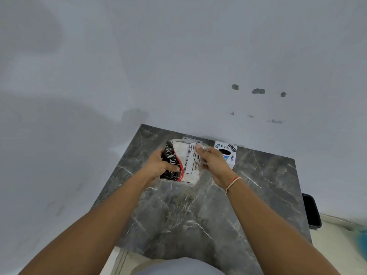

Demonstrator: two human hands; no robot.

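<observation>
Tissue pack (185,155) caught from both sides!
Your left grip (158,165) wraps its dark end, your right grip (214,163) pinches the clear wrapper, over the counter's (198,215) far end beside a white box (228,153).

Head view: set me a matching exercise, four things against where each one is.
Things
1. tissue pack
2. white Dart box
3. black object
4. thread bracelet

Places
A. around the right wrist
B. past the right edge of the table
C. gripped by the left hand and the right hand
D. on the table, against the wall

Pairs: 1-C, 2-D, 3-B, 4-A
</observation>
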